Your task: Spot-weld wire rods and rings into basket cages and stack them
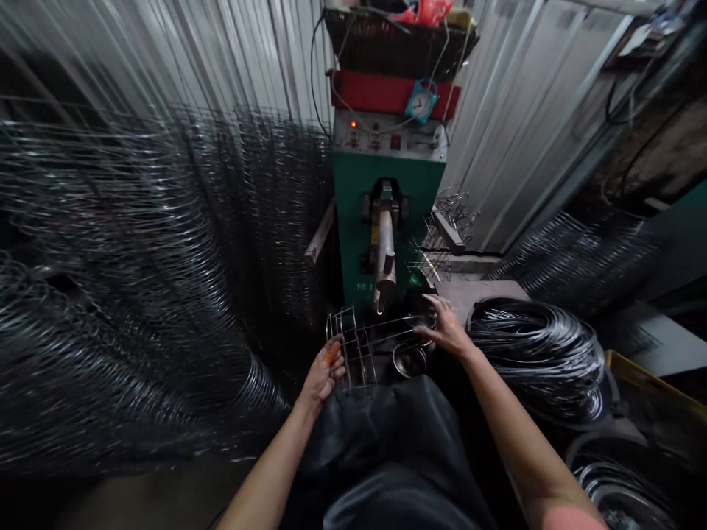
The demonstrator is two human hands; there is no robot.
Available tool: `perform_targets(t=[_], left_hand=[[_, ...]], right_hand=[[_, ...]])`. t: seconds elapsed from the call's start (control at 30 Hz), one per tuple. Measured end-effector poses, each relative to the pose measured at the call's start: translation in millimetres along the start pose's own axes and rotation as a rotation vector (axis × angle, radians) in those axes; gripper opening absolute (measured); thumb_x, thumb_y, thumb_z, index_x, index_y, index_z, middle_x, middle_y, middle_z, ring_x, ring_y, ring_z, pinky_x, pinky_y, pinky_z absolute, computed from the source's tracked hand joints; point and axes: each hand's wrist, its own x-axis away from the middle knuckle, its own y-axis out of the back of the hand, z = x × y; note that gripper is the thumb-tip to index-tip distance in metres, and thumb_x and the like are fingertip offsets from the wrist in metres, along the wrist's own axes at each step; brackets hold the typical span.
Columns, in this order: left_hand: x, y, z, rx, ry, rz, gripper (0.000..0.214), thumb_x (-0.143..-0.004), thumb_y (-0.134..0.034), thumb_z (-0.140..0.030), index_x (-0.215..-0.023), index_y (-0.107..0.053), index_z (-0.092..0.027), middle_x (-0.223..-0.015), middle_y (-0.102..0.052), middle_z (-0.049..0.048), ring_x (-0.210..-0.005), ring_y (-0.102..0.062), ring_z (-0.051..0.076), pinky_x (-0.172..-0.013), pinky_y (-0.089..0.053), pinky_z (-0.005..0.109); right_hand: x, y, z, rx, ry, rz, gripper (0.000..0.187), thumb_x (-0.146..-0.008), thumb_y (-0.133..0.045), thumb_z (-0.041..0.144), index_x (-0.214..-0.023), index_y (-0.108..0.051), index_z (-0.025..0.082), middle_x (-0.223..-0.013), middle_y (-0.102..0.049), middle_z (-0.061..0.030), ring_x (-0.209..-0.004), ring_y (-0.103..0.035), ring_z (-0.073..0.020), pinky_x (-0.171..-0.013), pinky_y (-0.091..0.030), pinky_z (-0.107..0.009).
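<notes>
My left hand (325, 374) is closed on the near left side of a wire frame (361, 353), with an orange cover on one finger. The frame has bent, crossing thin metal wires at its left end and long wires reaching to the right. My right hand (450, 330) is at the right end of those wires, fingers and thumb apart around them; whether it touches them is unclear. Just beyond the frame, a green machine (356, 213) has a thick metal arm (385, 246) pointing toward me. Below the wires sits a round metal bowl (409, 361) with small contents I cannot make out.
Tall stacks of wire rings (166, 221) fill the left side. Coiled wire (541, 346) lies at the right, near a yellow crate edge (635, 372). A teal clock (421, 101) hangs on the machine. Another wire coil (624, 482) sits at lower right.
</notes>
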Motion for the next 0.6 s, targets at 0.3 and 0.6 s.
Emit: perform_targets(t=[0.3,0.6], left_hand=[[32,65.5,-1,0.044,0.053,0.057,0.046,-0.074,-0.065,-0.035,-0.113,-0.055,-0.014,-0.061,-0.046,-0.0043,-0.047,-0.043,0.003,-0.04,-0.036,0.011],[74,-32.4,-84,-1.166,-0.757,0.09,0.067,-0.075,-0.061,-0.041,-0.135,-0.037,-0.026,-0.127,-0.051,0.0069,-0.118,-0.045,0.024,-0.101,-0.032,0.04]], right_hand=[[31,16,11,-0.457,-0.066,0.188,0.033,-0.077,-0.058,0.047,-0.089,-0.064,0.017,-0.083,-0.066,-0.0038,-0.078,-0.061,-0.0183,-0.071,-0.048,-0.03],[2,32,134,-0.137,0.458,-0.084,0.023,-0.087,-0.051,0.035,-0.082,-0.063,0.017,-0.072,-0.063,-0.0037,-0.068,-0.058,-0.0123,-0.063,-0.044,-0.022]])
